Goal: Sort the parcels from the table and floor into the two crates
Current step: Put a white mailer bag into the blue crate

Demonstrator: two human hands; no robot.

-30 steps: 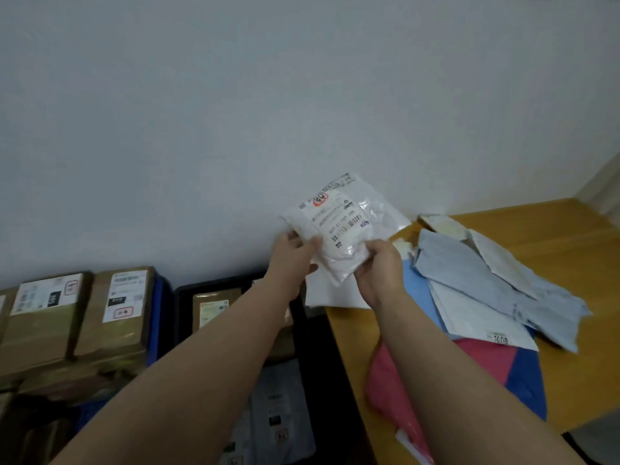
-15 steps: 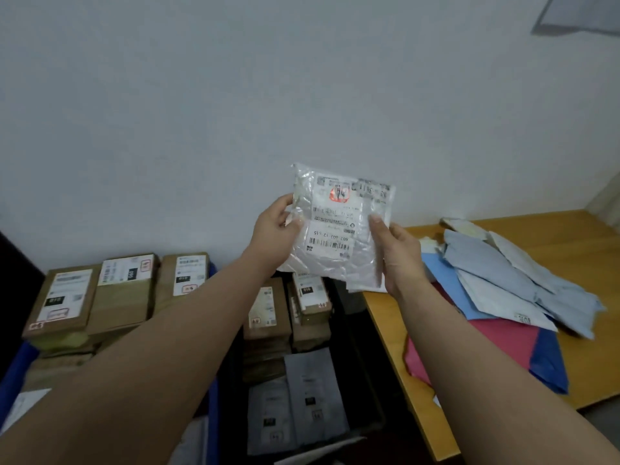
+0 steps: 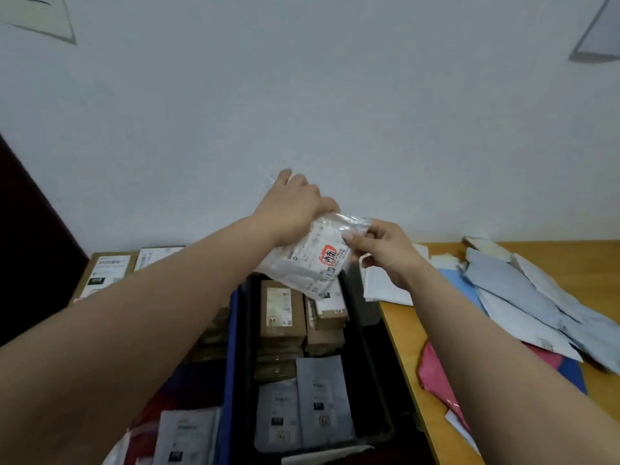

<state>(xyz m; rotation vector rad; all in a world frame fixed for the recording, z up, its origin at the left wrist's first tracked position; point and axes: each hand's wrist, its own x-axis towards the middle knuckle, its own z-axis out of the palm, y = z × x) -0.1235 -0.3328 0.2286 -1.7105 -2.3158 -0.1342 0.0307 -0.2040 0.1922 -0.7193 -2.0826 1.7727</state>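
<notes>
Both my hands hold a clear plastic parcel (image 3: pixel 312 260) with a white label and red stamp, tilted in the air over the far end of the black crate (image 3: pixel 375 391). My left hand (image 3: pixel 292 206) grips its top left edge from above. My right hand (image 3: pixel 382 250) pinches its upper right corner. Inside the black crate lie brown boxes (image 3: pixel 278 313) at the back and grey mailers (image 3: pixel 322 407) at the front. The blue crate (image 3: pixel 229 330) to the left holds brown boxes (image 3: pixel 107 273) and a grey mailer (image 3: pixel 184 434); my left arm hides much of it.
A wooden table (image 3: pixel 409 347) stands on the right with a pile of light blue, white, pink and dark blue mailers (image 3: pixel 523 297). A white wall rises behind everything. A dark panel (image 3: pixel 30 243) stands at the far left.
The parcel has dropped lower and tilted from upright to slanted over the black crate. My left hand shifted onto its top edge. The view has swung slightly left and down.
</notes>
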